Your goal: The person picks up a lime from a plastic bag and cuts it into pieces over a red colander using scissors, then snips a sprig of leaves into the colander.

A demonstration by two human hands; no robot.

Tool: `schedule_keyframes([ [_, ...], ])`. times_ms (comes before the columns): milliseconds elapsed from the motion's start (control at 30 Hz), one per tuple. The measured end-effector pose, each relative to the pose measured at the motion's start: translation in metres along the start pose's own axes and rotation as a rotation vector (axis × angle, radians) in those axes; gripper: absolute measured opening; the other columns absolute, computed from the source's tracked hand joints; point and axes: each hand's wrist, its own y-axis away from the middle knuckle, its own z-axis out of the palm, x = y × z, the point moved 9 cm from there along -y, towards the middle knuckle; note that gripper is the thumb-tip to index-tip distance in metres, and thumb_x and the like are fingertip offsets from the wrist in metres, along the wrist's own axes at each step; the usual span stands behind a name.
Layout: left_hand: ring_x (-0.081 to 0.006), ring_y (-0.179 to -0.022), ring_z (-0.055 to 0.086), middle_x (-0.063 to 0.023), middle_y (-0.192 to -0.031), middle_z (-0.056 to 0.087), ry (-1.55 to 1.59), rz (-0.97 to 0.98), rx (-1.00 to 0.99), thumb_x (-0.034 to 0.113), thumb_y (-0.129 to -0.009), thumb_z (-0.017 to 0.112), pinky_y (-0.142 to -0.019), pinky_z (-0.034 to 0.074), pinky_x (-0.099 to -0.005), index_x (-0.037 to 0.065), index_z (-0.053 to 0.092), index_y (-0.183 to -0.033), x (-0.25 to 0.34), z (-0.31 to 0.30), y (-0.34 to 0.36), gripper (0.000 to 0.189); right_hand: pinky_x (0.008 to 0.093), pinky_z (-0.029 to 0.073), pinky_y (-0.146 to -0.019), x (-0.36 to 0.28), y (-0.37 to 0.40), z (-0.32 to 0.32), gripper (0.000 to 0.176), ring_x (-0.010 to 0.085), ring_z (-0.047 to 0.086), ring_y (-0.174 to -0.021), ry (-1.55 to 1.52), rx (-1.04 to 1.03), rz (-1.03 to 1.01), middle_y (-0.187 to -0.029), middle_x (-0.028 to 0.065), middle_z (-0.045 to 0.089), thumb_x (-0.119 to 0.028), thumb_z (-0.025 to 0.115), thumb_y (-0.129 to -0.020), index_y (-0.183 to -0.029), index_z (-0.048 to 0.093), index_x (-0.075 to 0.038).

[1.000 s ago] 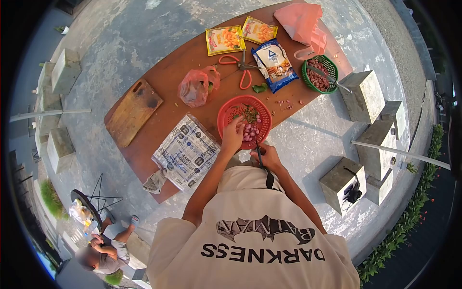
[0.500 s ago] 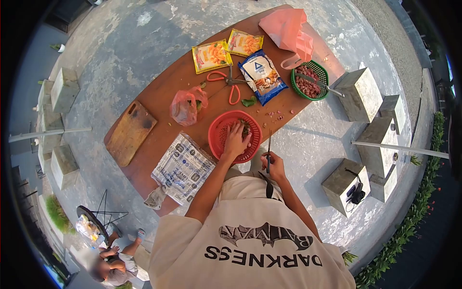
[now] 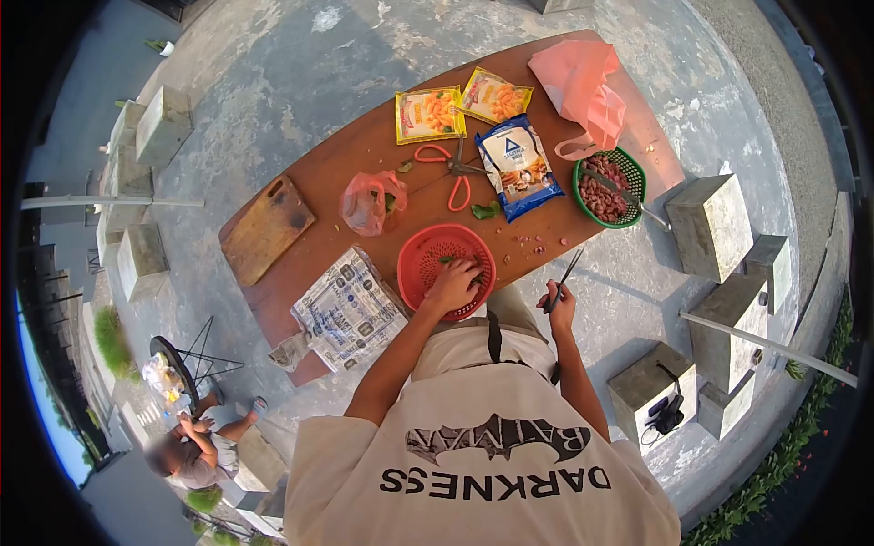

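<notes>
My left hand [image 3: 452,286] reaches down into a red plastic basket [image 3: 408,264], its fingers curled over some green leaves [image 3: 474,274]. The fingers partly cover those leaves. In my right hand [image 3: 560,308] is a pair of dark scissors [image 3: 567,270], held off the table's near edge with the blades pointing away from me. Small reddish pieces [image 3: 539,249] lie scattered on the wood beyond the basket. A green leaf [image 3: 486,211] and red-handled scissors [image 3: 458,173] rest farther back.
The wooden table [image 3: 337,155] carries a cutting board [image 3: 267,229], a printed packet [image 3: 350,309], a red plastic bag [image 3: 371,202], yellow packets [image 3: 431,115], a blue-white packet [image 3: 519,168], a pink bag [image 3: 583,86] and a green basket [image 3: 640,187] of reddish pieces. Concrete blocks [image 3: 710,227] stand right. Another person [image 3: 196,455] sits lower left.
My right hand has moved right with the scissors, away from the red basket. My left hand stays in the basket, shifted slightly over the leaves. The whole view has tilted a little.
</notes>
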Motion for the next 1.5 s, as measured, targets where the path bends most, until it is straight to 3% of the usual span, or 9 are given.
schedule_keyframes([
  [133, -0.0298, -0.121, 0.048, -0.0116, -0.123, 0.058, -0.194, -0.066, -0.481, 0.021, -0.082, 0.062, -0.103, 0.038, -0.0423, 0.007, 0.065, -0.114, -0.001, 0.019, -0.001, 0.036, 0.0248, 0.04, -0.043, 0.015, -0.025, -0.034, 0.047, 0.0147, 0.059, -0.048, 0.065, 0.001, 0.094, -0.058, 0.006, 0.058, -0.045, 0.065, -0.09, -0.098, 0.059, 0.001],
  [233, -0.0363, -0.13, 0.041, -0.0201, -0.136, 0.049, -0.042, -0.174, -0.352, 0.021, -0.08, 0.062, -0.108, 0.034, -0.0449, 0.002, 0.054, -0.129, -0.013, 0.015, 0.002, 0.053, 0.0247, 0.039, -0.042, 0.037, -0.034, -0.066, 0.051, 0.0151, 0.058, -0.047, 0.162, 0.01, 0.165, -0.057, 0.0057, 0.058, -0.049, 0.067, -0.087, -0.098, 0.06, 0.0],
  [300, -0.0432, -0.135, 0.033, -0.0292, -0.144, 0.036, -0.052, -0.546, 0.346, 0.02, -0.081, 0.061, -0.112, 0.03, -0.0464, -0.008, 0.04, -0.137, -0.048, -0.03, 0.02, 0.066, 0.0249, 0.04, -0.047, 0.06, -0.039, -0.089, 0.052, 0.0122, 0.057, -0.05, 0.201, 0.048, 0.24, -0.057, 0.0039, 0.059, -0.051, 0.066, -0.087, -0.096, 0.062, 0.0],
  [333, -0.0468, -0.138, 0.026, -0.0354, -0.147, 0.025, -0.109, -0.69, 0.192, 0.019, -0.082, 0.06, -0.115, 0.026, -0.0474, -0.015, 0.026, -0.14, -0.068, -0.014, 0.027, 0.075, 0.0284, 0.042, -0.054, 0.075, -0.046, -0.105, 0.056, 0.0145, 0.059, -0.059, 0.308, 0.058, 0.229, -0.062, 0.0066, 0.062, -0.055, 0.066, -0.085, -0.093, 0.065, 0.001],
  [567, -0.0424, -0.136, 0.033, -0.0322, -0.147, 0.03, -0.142, -0.583, 0.03, 0.015, -0.083, 0.055, -0.114, 0.028, -0.048, -0.012, 0.035, -0.137, -0.032, 0.033, 0.02, 0.063, 0.0353, 0.047, -0.075, 0.083, -0.06, -0.135, 0.062, 0.0231, 0.064, -0.078, 0.589, -0.045, 0.114, -0.077, 0.0142, 0.069, -0.06, 0.064, -0.083, -0.095, 0.069, 0.001],
  [633, -0.0379, -0.135, 0.037, -0.028, -0.147, 0.032, -0.094, -0.438, -0.318, 0.014, -0.083, 0.053, -0.113, 0.028, -0.0482, -0.008, 0.039, -0.137, 0.001, 0.038, 0.006, 0.061, 0.0363, 0.047, -0.078, 0.082, -0.071, -0.138, 0.063, 0.0244, 0.066, -0.081, 0.611, -0.066, 0.086, -0.079, 0.0158, 0.07, -0.061, 0.064, -0.083, -0.096, 0.07, 0.001],
  [867, -0.0354, -0.135, 0.038, -0.0265, -0.149, 0.032, 0.037, -0.494, 0.149, 0.014, -0.081, 0.053, -0.111, 0.031, -0.051, -0.006, 0.037, -0.14, -0.011, 0.018, -0.014, 0.064, 0.034, 0.045, -0.07, 0.057, -0.1, -0.132, 0.061, 0.0196, 0.057, -0.073, 0.493, -0.041, 0.035, -0.076, 0.0116, 0.066, -0.056, 0.066, -0.084, -0.093, 0.068, 0.004],
  [1267, -0.0395, -0.109, 0.059, -0.027, -0.124, 0.057, -0.091, -0.543, -0.538, 0.019, -0.085, 0.057, -0.094, 0.046, -0.0457, -0.002, 0.063, -0.117, 0.024, -0.001, -0.034, 0.038, 0.0347, 0.048, -0.07, 0.123, -0.091, -0.165, 0.063, 0.02, 0.063, -0.071, 0.372, 0.075, 0.152, -0.076, 0.0122, 0.069, -0.06, 0.068, -0.081, -0.094, 0.07, 0.002],
  [1500, -0.0361, -0.091, 0.064, -0.0163, -0.098, 0.066, -0.151, -0.311, 0.248, 0.005, -0.078, 0.064, -0.081, 0.052, -0.0455, 0.004, 0.07, -0.091, -0.002, -0.058, -0.144, 0.014, 0.0345, 0.048, -0.075, 0.122, -0.042, -0.193, 0.062, 0.0186, 0.062, -0.072, 0.362, 0.148, 0.142, -0.075, 0.0126, 0.07, -0.06, 0.069, -0.08, -0.092, 0.072, 0.001],
])
